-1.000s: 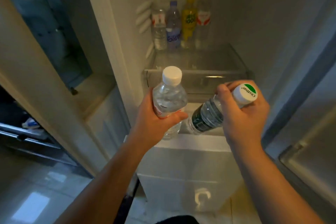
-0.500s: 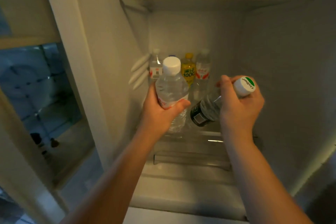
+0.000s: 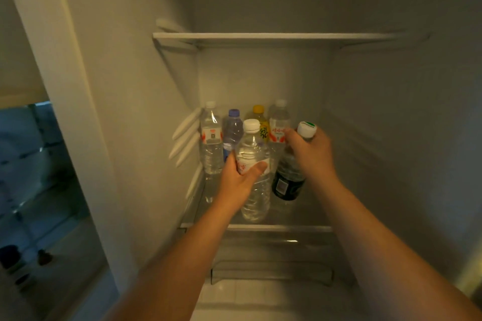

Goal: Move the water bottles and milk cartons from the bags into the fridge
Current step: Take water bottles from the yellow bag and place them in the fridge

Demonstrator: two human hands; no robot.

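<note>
in the head view, i am reaching both hands deeper into the fridge (image 3: 391, 112) than a second ago. my left hand (image 3: 236, 180) is wrapping around the clear water bottle (image 3: 254, 154) at its label, holding it upright. my right hand (image 3: 310, 154) is gripping the dark-labelled bottle (image 3: 287, 182) by its neck, and it is now hanging nearly upright instead of lying tilted. both are hovering under my hands, over the glass shelf (image 3: 281, 228), with four bottles (image 3: 212, 138) standing just beyond my fingers. i am judging the set-down comes next. i cannot tell whether either base is touching the shelf yet, as the light is dim. the bags and milk cartons are lying outside the frame.
</note>
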